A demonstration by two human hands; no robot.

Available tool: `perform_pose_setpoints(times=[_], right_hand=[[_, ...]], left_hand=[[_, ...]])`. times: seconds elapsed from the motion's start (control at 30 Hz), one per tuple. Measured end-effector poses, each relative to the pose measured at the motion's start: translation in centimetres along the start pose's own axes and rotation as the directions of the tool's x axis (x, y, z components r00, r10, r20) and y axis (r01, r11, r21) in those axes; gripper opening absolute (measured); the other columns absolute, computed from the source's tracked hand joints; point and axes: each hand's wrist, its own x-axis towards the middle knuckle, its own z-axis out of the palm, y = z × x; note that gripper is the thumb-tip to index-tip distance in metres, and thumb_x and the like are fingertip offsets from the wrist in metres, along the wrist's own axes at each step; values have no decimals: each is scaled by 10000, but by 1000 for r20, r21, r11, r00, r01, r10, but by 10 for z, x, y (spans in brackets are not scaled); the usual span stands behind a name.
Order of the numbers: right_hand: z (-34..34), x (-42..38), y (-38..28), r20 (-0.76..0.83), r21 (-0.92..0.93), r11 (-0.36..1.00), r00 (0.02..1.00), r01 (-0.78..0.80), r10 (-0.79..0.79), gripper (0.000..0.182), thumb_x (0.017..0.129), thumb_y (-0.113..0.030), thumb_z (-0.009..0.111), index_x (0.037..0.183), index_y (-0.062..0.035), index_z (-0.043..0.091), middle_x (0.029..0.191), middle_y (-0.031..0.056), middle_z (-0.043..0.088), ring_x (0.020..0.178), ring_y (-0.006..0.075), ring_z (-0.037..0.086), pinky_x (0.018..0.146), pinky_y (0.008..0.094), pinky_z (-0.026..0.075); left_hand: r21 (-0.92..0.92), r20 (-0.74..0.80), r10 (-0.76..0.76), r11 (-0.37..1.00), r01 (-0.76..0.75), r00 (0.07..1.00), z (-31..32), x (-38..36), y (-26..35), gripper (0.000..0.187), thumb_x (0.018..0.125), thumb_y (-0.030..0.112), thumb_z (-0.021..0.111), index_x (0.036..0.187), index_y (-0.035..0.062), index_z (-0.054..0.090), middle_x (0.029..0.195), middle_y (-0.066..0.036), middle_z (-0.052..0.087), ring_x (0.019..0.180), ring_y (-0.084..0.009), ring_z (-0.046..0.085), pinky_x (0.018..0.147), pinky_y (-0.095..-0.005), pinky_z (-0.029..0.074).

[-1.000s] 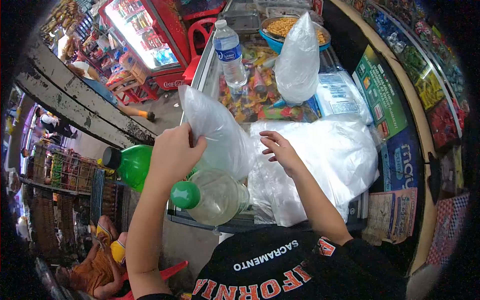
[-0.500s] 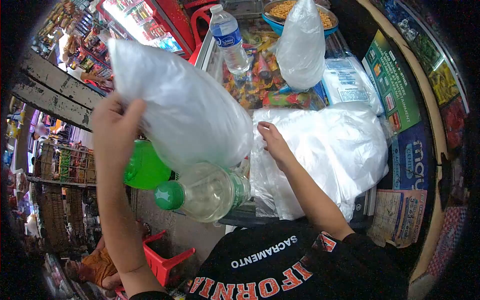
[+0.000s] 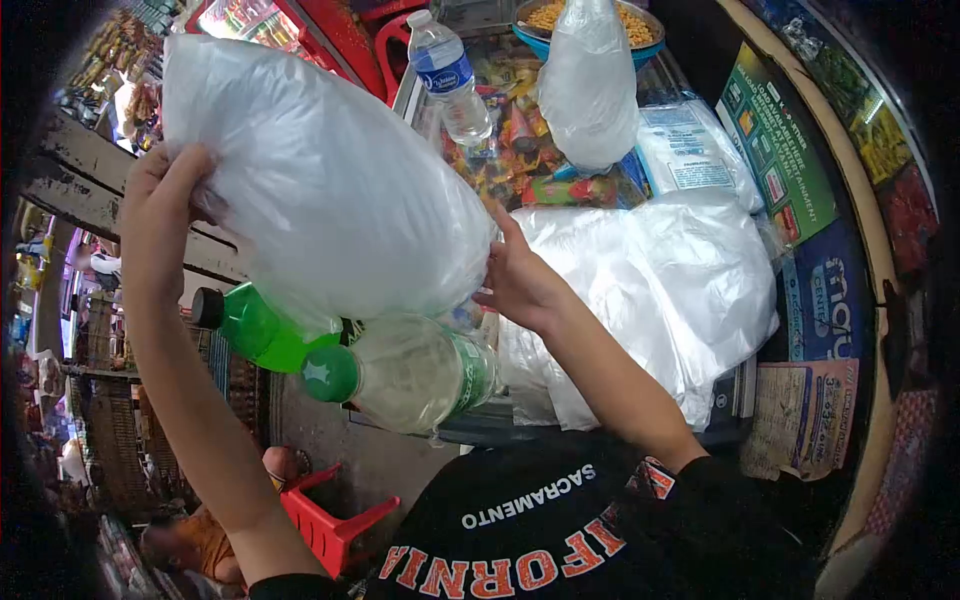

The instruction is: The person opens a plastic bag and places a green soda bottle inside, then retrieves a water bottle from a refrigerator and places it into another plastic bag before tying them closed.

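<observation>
A white plastic bag (image 3: 330,180), puffed out, hangs between my two hands at the upper left. My left hand (image 3: 172,190) pinches its left edge. At the bag's right end, my right hand (image 3: 522,275) has its fingers apart and against or just beside the plastic; the contact is partly hidden. Just right of that hand lies a pile of clear plastic bags (image 3: 650,300). Below the held bag, a large clear bottle with a green cap (image 3: 400,375) lies tilted, beside a green bottle with a black cap (image 3: 265,325).
Beyond the pile are a water bottle (image 3: 450,80), an upright filled plastic bag (image 3: 590,90), a blue-and-white packet (image 3: 695,155) and a bowl of nuts (image 3: 640,28). A red stool (image 3: 335,525) and another person (image 3: 200,545) are at the lower left.
My left hand has moved left and slightly up with the bag, which now looks fuller. My right hand has shifted left from the pile to the bag's right end. The green bottle's black cap now shows.
</observation>
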Motion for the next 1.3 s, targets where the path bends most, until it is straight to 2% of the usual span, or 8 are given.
perform_pose_setpoints(times=[0.17, 0.53, 0.73, 0.8, 0.97, 1.1, 1.17, 1.3], right_hand=[[33, -18, -23, 167, 247, 956, 964, 161, -206, 476, 772, -325, 546, 1126, -31, 426, 1130, 89, 472, 1041, 206, 444, 890, 381, 310], [146, -75, -97, 450, 225, 860, 735, 457, -508, 369, 827, -202, 463, 1128, 6, 416, 1101, 124, 497, 1016, 223, 487, 914, 364, 348], [202, -102, -118, 496, 327, 814, 646, 480, -580, 312, 853, -179, 361, 1080, 18, 443, 1090, 157, 497, 1009, 244, 490, 892, 399, 371], [200, -91, -128, 897, 300, 944, 296, 135, -328, 304, 848, -174, 363, 1068, 16, 452, 1056, 150, 513, 986, 244, 502, 893, 404, 370], [217, -105, -116, 901, 309, 916, 230, 257, -369, 312, 842, -173, 365, 1068, 24, 451, 1050, 153, 513, 989, 249, 494, 894, 399, 369], [254, -120, -97, 717, 441, 807, 387, 393, -580, 347, 844, -215, 367, 1082, 20, 459, 1079, 158, 504, 989, 262, 483, 884, 366, 372], [264, -126, -92, 687, 466, 781, 386, 416, -615, 358, 851, -229, 360, 1081, 26, 460, 1065, 162, 513, 977, 257, 498, 868, 371, 392], [264, -124, -83, 660, 533, 743, 350, 404, -664, 370, 871, -225, 316, 1100, 44, 426, 1087, 182, 488, 1004, 268, 482, 893, 391, 374]], left_hand=[[-51, -59, 20, 998, -23, 998, -12, 4, 6, 240, 755, 257, 515, 798, 23, 546, 646, -7, 524, 518, -86, 490, 498, -214, 394], [-273, -498, 462, 720, -638, 734, -96, -24, 63, 433, 788, 420, 454, 1043, 73, 486, 910, -48, 552, 726, -167, 534, 657, -286, 418], [-741, -30, 126, 663, -107, 992, -80, -80, 3, 554, 807, 542, 312, 1136, 104, 397, 915, -76, 540, 915, -274, 510, 679, -464, 422], [-791, 229, 61, 593, 149, 971, -57, -97, 5, 607, 791, 596, 264, 1120, 98, 377, 946, -124, 495, 883, -274, 536, 654, -399, 408], [-781, 615, 218, 39, 623, 758, -20, -119, 5, 741, 749, 647, 280, 1179, 51, 370, 1207, -205, 361, 1111, -370, 352, 800, -536, 369], [-729, 535, 626, 2, 684, 568, -16, -116, 16, 674, 772, 574, 306, 1217, 69, 342, 1277, -207, 282, 1176, -344, 265, 895, -557, 257], [-830, 391, 440, -211, 516, 809, -28, -118, 33, 725, 739, 613, 345, 1217, 68, 321, 1219, -173, 344, 1126, -337, 326, 872, -491, 303], [-886, 256, 460, -241, 397, 850, -39, -103, 34, 562, 776, 438, 388, 1192, 62, 358, 1202, -153, 375, 1088, -328, 353, 871, -484, 303]])
